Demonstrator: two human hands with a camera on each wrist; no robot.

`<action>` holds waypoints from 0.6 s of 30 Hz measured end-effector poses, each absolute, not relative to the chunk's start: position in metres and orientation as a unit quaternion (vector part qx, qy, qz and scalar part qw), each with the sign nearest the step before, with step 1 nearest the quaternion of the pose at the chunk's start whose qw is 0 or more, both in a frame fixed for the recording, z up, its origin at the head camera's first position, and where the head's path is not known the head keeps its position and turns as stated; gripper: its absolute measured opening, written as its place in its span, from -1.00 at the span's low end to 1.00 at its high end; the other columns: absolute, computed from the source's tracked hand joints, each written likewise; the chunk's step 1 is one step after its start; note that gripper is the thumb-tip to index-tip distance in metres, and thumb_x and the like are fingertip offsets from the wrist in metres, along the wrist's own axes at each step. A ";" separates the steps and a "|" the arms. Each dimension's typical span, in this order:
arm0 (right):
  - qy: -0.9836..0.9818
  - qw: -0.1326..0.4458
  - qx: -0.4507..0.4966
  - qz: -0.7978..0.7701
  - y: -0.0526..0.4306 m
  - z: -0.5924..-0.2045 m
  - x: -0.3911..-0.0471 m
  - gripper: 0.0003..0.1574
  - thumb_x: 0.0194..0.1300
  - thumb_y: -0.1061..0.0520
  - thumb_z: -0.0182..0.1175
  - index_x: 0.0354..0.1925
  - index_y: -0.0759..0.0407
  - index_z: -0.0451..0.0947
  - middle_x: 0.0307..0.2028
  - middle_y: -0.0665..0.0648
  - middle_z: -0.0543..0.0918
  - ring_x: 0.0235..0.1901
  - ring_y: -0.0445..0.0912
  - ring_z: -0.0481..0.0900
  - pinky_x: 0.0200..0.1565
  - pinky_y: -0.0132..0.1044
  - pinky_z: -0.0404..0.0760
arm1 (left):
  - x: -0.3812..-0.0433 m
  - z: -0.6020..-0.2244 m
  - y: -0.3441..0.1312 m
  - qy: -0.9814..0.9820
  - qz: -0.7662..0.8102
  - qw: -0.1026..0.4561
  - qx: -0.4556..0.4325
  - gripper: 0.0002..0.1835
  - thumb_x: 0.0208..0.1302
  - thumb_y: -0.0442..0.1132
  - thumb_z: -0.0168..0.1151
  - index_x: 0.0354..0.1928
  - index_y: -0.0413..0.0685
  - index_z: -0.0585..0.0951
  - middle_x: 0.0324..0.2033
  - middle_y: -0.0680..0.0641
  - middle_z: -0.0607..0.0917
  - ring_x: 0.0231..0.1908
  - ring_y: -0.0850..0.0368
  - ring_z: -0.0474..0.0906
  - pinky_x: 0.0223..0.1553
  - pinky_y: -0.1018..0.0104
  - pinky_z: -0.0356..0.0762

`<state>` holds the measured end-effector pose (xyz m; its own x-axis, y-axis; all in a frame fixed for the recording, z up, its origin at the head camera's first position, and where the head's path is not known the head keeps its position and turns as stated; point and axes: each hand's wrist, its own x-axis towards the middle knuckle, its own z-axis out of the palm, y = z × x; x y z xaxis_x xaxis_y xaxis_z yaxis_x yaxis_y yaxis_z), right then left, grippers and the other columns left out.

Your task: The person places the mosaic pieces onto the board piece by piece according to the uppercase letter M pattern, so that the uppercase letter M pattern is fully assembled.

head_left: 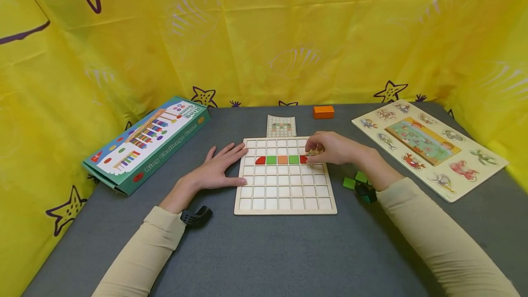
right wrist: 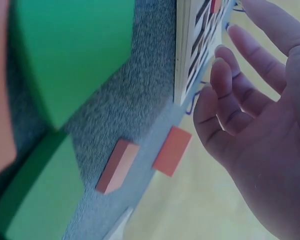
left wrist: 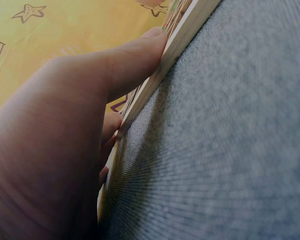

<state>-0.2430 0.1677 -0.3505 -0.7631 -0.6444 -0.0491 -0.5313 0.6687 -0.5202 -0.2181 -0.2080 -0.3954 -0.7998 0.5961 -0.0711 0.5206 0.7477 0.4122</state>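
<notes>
A pale wooden grid board (head_left: 285, 211) lies on the table. Across one row sit a rounded red piece (head_left: 261, 160), a green square (head_left: 271, 160), an orange square (head_left: 282, 160), another green square (head_left: 293, 159) and a second rounded red piece (head_left: 303, 159). My left hand (head_left: 217, 167) rests at the board's left edge, fingers spread and straight, thumb (left wrist: 140, 57) on the rim. Over the right end of the row is my right hand (head_left: 328, 147), fingertips close by the second red piece. In the right wrist view its fingers (right wrist: 227, 97) are loosely bent with nothing between them.
A small pattern card (head_left: 281, 121) lies behind the board, an orange block (head_left: 323, 112) to its right. Green blocks (head_left: 349, 183) lie beside my right wrist. A game box (head_left: 148, 139) stands left, a sea-animal puzzle board (head_left: 449, 173) right. Yellow cloth (head_left: 264, 35) hangs behind.
</notes>
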 end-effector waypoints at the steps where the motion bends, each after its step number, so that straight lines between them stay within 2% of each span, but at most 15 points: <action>1: 0.906 0.112 -0.326 -0.247 0.169 -0.350 -0.242 -0.70 0.27 0.05 0.44 -0.11 0.19 0.66 -0.22 0.10 0.58 -0.21 0.01 0.51 -0.11 -0.08 0.50 | -0.218 -0.396 -0.208 0.929 0.190 0.098 0.301 0.05 0.25 0.38 0.22 0.63 0.11 0.04 0.59 0.04 -0.04 0.56 -0.08 -0.26 0.36 -0.33 -0.54; 10: 0.908 0.100 -0.321 -0.249 0.184 -0.349 -0.238 -0.69 0.28 0.05 0.43 -0.11 0.21 0.65 -0.27 0.11 0.55 -0.26 0.01 0.49 -0.18 -0.12 0.49 | -0.219 -0.395 -0.209 0.929 0.190 0.097 0.304 0.05 0.26 0.38 0.23 0.63 0.11 0.04 0.59 0.04 -0.03 0.56 -0.08 -0.26 0.36 -0.34 -0.53; 18: 0.913 0.093 -0.311 -0.246 0.199 -0.349 -0.230 -0.66 0.28 0.05 0.43 -0.06 0.22 0.67 -0.20 0.10 0.60 -0.22 0.00 0.51 -0.11 -0.06 0.50 | -0.218 -0.395 -0.207 0.929 0.189 0.103 0.300 0.06 0.25 0.39 0.22 0.63 0.12 0.04 0.59 0.04 -0.04 0.56 -0.09 -0.26 0.36 -0.34 -0.54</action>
<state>-0.2298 0.1994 -0.3495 -0.7892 -0.6138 -0.0168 -0.5225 0.6856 -0.5068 -0.2181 -0.2074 -0.3947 -0.7994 0.5957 -0.0773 0.5179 0.7487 0.4137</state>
